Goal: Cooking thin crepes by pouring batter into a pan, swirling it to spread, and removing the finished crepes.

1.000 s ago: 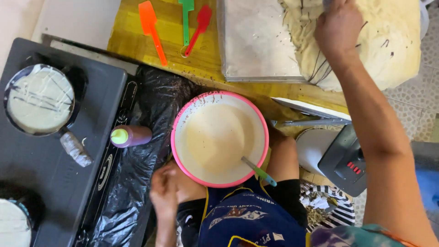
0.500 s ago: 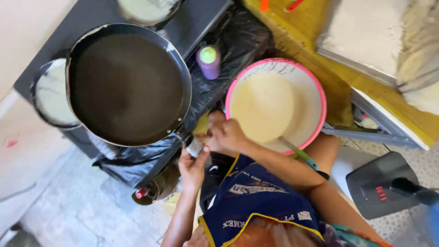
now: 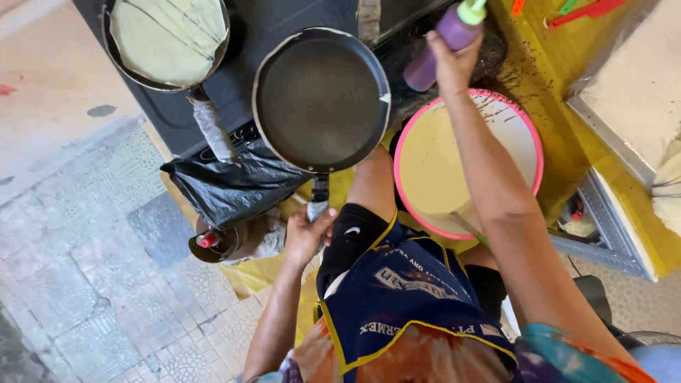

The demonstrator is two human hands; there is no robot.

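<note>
Frying pan handle in left hand grip, purple bottle gripped by right hand, above batter bowl

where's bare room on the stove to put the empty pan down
Bare black stovetop shows between the crepe pan and the empty pan held by the left hand. It is crowded toward the purple bottle in the right hand and the batter bowl.

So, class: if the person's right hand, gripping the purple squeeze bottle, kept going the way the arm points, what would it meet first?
Probably the black stove top beyond the purple squeeze bottle in the right hand; depth is unclear.
</note>
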